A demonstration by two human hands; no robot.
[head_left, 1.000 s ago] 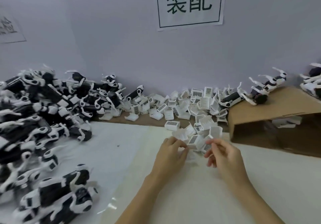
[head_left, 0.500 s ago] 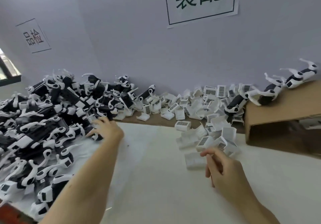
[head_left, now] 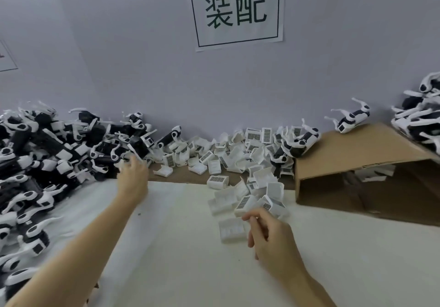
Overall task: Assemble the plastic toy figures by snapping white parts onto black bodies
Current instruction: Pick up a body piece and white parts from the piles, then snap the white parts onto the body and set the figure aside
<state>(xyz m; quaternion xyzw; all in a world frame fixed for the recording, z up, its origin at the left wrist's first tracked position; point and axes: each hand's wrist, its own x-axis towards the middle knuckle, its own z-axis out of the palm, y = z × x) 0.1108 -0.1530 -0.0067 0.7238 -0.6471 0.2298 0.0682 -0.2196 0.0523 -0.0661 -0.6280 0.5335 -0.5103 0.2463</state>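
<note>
A big heap of black toy bodies (head_left: 47,154) with white limbs fills the left side of the table. Loose white parts (head_left: 238,161) with barcode stickers lie scattered along the wall and in a small cluster mid-table. My left hand (head_left: 132,178) reaches out to the right edge of the heap, its blurred fingers stretched toward the bodies and holding nothing I can see. My right hand (head_left: 269,233) hovers low with loosely curled fingers. Its thumb and forefinger are at the upper right corner of one flat white part (head_left: 232,229) lying on the table.
A brown cardboard box (head_left: 362,154) lies on its side at the right, open toward me, with assembled figures (head_left: 352,119) on top and more at the far right edge (head_left: 419,121). White sheeting (head_left: 181,259) covers the table. A paper sign (head_left: 238,9) hangs on the wall.
My left hand left the white part and swung left to the heap of black bodies. The white part now lies flat on the table by my right hand. The view shifted.
</note>
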